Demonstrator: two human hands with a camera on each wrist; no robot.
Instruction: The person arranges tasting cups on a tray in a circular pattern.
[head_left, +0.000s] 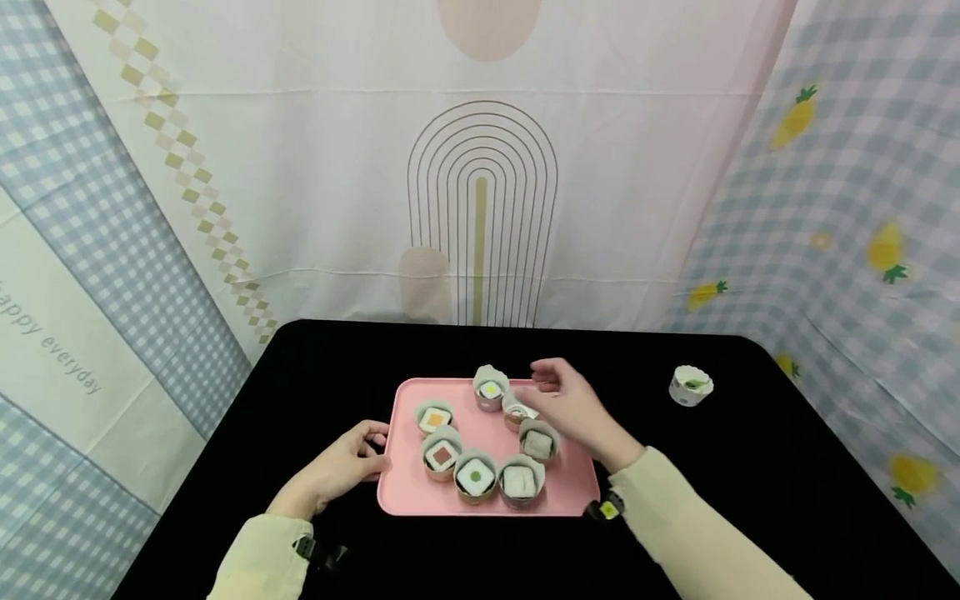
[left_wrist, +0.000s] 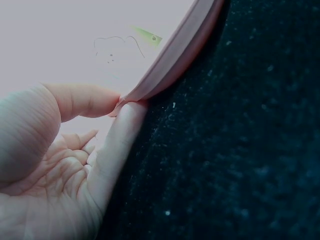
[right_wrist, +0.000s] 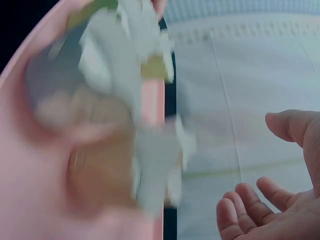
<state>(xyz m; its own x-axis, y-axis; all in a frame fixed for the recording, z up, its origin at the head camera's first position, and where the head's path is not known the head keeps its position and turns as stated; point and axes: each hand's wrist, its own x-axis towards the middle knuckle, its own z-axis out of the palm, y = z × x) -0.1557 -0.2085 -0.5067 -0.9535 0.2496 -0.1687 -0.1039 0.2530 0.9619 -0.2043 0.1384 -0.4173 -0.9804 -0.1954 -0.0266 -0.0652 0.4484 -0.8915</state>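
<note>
My left hand pinches the left rim of a pink tray between thumb and index finger; the left wrist view shows this grip on the pink rim closely. Several paper cups stand on the tray in a rough ring, each with a small square piece inside: one has an orange centre, one a red-brown centre, one a green dot. My right hand hovers over the tray's right back part, beside a tilted-looking cup. Its fingers are loosely bent and hold nothing.
Another paper cup with something green inside stands apart on the black table, to the right of the tray. Patterned cloths hang behind the table and along both sides.
</note>
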